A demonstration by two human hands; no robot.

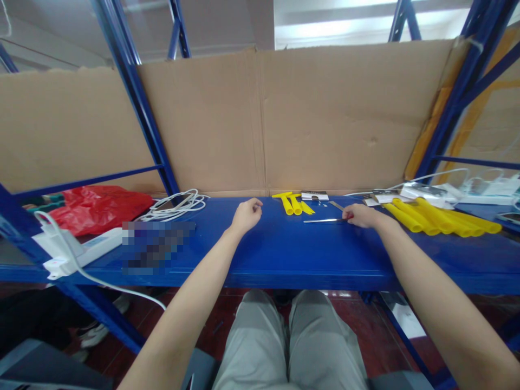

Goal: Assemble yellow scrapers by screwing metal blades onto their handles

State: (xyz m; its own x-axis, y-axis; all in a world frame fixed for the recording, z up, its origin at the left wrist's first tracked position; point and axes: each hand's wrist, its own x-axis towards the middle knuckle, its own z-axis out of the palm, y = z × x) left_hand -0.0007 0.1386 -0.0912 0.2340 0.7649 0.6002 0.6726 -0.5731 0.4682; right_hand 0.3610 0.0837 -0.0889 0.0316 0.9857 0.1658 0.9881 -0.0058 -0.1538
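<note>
My left hand (247,214) rests over the blue tabletop with its fingers curled in, and nothing shows in it. My right hand (361,215) is closed on a thin silver blade-like tool (324,221) that points left, low over the table. Its handle end is hidden in my fingers, so its exact kind is unclear. A second flat grey strip (336,206) slants toward the same fingers; whether it is joined to the tool I cannot tell. Between my hands, farther back, lie several cut yellow tube pieces (296,205) and small white bits (323,205).
Several yellow tubes (441,216) lie at right beside white packaging (430,192). A small white card (314,196) lies at the back. At left are a red plastic bag (103,208), a white power strip (91,250) and a coiled white cable (184,205). Cardboard (325,119) stands behind.
</note>
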